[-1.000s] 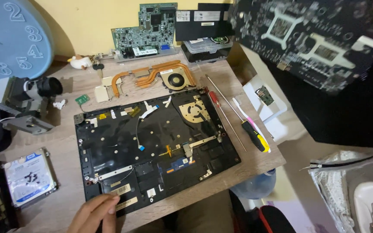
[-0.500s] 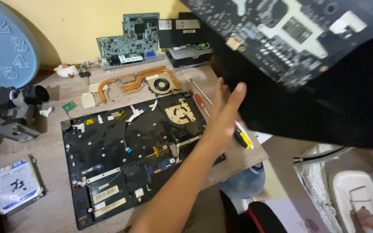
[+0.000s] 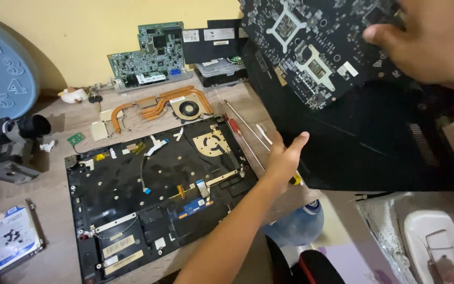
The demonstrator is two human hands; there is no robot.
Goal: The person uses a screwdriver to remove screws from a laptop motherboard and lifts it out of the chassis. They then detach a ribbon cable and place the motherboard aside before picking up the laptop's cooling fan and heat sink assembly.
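Two hands: our right hand (image 3: 437, 42) gripped the motherboard (image 3: 311, 52), left hand (image 3: 285, 158) (fingers together, open) touched the black cover (image 3: 374, 147).

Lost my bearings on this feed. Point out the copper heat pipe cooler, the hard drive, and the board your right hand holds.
copper heat pipe cooler (image 3: 187, 109): head view, on its round fan.
hard drive (image 3: 7, 237): head view, middle of its label.
motherboard (image 3: 311, 47): head view, on its dark face, left of the right hand (image 3: 432, 39).

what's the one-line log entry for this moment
left hand: under black panel edge | right hand: holds motherboard | laptop base: open on desk
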